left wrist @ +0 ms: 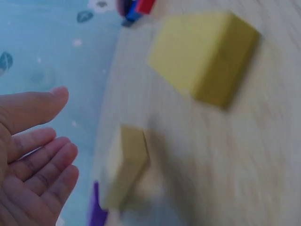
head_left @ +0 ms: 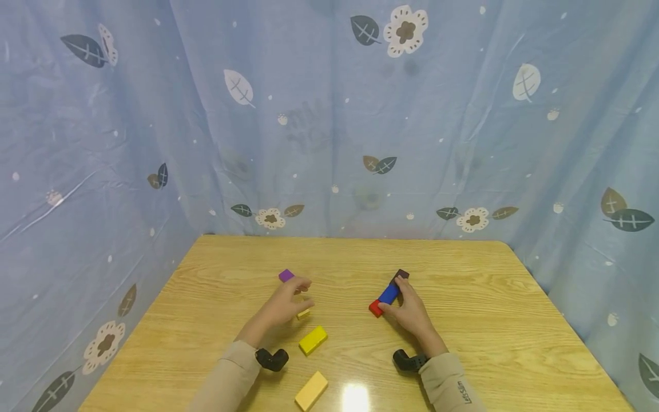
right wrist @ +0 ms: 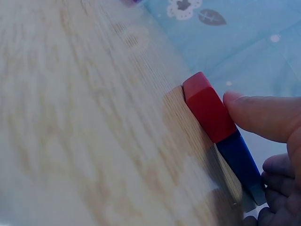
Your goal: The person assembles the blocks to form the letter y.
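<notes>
Head view: we saw right hand (head_left: 413,313) pinching row of red block (head_left: 376,308), blue block (head_left: 389,293) and dark block (head_left: 404,273), lower right of centre; left hand (head_left: 281,303) hung open, thumb off fingers, near partly hidden yellow block (head_left: 303,314), lower left of centre.

From here, the left hand (head_left: 280,303) hides part of the small yellow block (head_left: 303,314); right hand (head_left: 410,312) covers some of the dark block (head_left: 403,274). Left wrist view: two yellow blocks (left wrist: 202,56) blurred, purple block (left wrist: 97,214) cut at bottom edge.
</notes>
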`<state>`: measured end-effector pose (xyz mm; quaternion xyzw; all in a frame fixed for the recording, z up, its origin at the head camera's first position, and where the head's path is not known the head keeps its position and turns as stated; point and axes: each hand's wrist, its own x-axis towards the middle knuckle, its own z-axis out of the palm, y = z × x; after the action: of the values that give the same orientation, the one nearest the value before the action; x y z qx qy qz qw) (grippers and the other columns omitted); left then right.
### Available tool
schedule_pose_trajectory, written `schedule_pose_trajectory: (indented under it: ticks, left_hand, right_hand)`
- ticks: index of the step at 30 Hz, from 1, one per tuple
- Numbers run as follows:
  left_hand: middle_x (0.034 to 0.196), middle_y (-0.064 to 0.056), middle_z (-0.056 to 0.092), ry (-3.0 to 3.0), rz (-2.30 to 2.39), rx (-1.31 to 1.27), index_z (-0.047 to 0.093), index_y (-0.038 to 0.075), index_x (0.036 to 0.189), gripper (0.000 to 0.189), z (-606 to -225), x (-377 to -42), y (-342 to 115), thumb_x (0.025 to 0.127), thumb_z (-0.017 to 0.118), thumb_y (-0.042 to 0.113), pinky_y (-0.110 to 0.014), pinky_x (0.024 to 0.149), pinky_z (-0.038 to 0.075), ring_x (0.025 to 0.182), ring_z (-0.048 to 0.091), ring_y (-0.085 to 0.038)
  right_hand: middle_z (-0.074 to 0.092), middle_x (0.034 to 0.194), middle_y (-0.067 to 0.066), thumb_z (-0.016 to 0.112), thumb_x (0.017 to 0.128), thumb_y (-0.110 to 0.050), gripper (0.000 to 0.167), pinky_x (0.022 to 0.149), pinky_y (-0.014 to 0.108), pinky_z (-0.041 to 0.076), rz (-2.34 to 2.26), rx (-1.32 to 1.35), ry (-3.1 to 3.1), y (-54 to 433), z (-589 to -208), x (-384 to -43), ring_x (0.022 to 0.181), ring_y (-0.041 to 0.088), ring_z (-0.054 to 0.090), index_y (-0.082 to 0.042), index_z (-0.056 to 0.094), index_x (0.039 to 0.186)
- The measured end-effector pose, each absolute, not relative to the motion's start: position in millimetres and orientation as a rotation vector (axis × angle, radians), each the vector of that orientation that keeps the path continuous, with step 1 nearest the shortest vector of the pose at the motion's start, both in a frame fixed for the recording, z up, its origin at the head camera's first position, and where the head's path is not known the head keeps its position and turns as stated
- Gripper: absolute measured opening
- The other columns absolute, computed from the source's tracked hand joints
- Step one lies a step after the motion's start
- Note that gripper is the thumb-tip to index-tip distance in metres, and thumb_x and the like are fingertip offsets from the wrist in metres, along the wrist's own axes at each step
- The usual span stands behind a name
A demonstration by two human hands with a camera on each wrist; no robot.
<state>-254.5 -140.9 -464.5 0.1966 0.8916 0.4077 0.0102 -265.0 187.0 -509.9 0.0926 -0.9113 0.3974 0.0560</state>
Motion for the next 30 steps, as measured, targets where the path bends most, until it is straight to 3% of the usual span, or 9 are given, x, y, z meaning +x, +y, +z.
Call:
schedule_pose_trajectory:
  ticks: [11,23,30]
  left_hand:
    - [0.131,-0.016,0.053,2.860,1.261,0.552,0.049,0.001,0.131,0.054,-483.4,-246.4,-165.7,0.086,0.070,0.020,-0.047,0.098,0.046,0.119,0.053,-0.035]
    - [0.140,-0.020,0.045,2.848,1.234,0.403,0.043,-0.002,0.137,0.068,-497.7,-247.5,-169.9,0.082,0.074,0.026,-0.054,0.111,0.030,0.132,0.038,-0.039]
    - [0.138,-0.020,0.047,2.833,1.256,0.405,0.045,-0.002,0.136,0.069,-500.9,-246.9,-169.5,0.080,0.075,0.025,-0.054,0.110,0.032,0.131,0.040,-0.039]
  right_hand:
    - [0.021,0.151,0.031,0.072,0.082,-0.037,0.089,0.110,0.060,0.026,1.195,0.275,-2.774,188.4,-510.1,-264.4,0.139,0.047,0.020,0.006,0.028,0.146]
    - [0.022,0.151,0.031,0.073,0.082,-0.036,0.088,0.110,0.059,0.027,1.194,0.287,-2.772,188.6,-510.7,-266.0,0.139,0.046,0.021,0.006,0.028,0.145]
    - [0.022,0.150,0.032,0.073,0.082,-0.037,0.089,0.109,0.060,0.027,1.188,0.297,-2.764,186.9,-511.3,-266.0,0.138,0.047,0.021,0.006,0.028,0.145]
